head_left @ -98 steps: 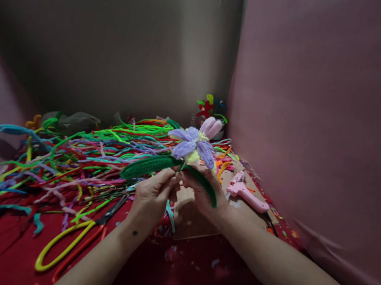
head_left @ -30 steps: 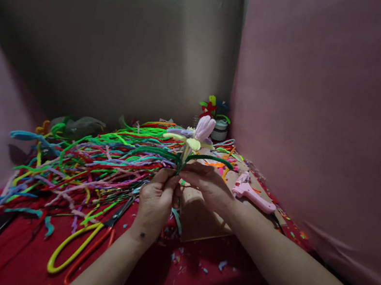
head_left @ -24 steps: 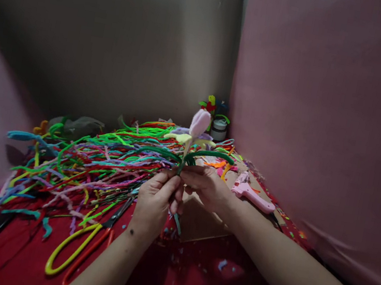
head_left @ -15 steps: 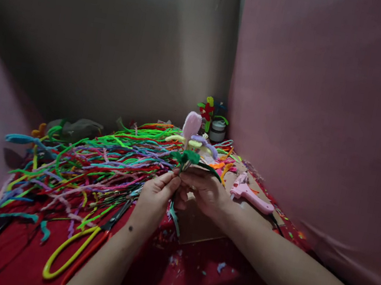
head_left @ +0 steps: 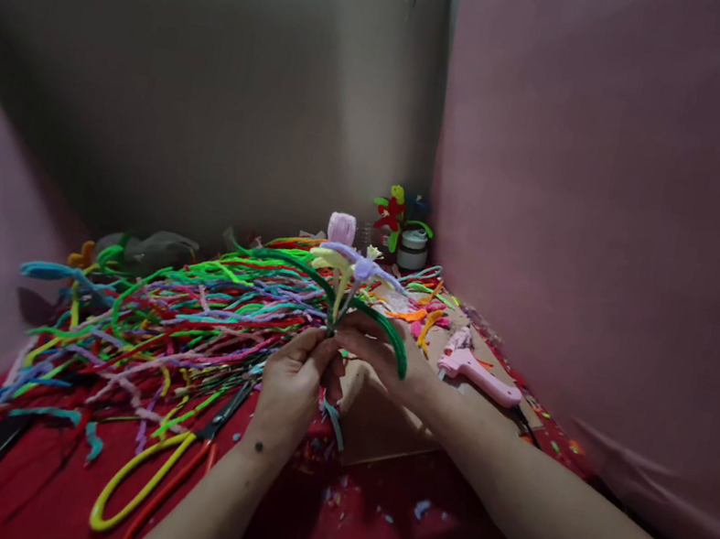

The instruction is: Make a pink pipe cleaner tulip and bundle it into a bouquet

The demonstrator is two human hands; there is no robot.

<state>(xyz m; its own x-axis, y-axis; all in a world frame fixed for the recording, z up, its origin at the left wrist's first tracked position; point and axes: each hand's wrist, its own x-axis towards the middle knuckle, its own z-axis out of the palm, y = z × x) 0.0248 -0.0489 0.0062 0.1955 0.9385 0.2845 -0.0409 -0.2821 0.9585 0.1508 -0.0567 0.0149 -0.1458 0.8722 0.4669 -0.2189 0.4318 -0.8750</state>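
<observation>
Both hands hold a pipe-cleaner flower (head_left: 353, 261) upright over the red cloth (head_left: 50, 484). It has lilac and pale yellow petals, a pink bud on top and two dark green leaves (head_left: 390, 338) arching outward. My left hand (head_left: 292, 385) pinches the green stem just below the leaves. My right hand (head_left: 381, 354) is closed on the same stem from the right, with one leaf drooping over its fingers. A short teal stem end sticks out under the hands.
A big heap of coloured pipe cleaners (head_left: 171, 311) lies left. Yellow and red handled scissors (head_left: 158, 466) lie near my left forearm. A pink glue gun (head_left: 477, 374) rests on cardboard (head_left: 381, 422) at the right. A small flower pot (head_left: 412, 240) stands in the corner.
The flower has been turned in my fingers: its petals faced me at first, then stood edge-on, and the green leaves swung round. Both hands stayed closed on the stem.
</observation>
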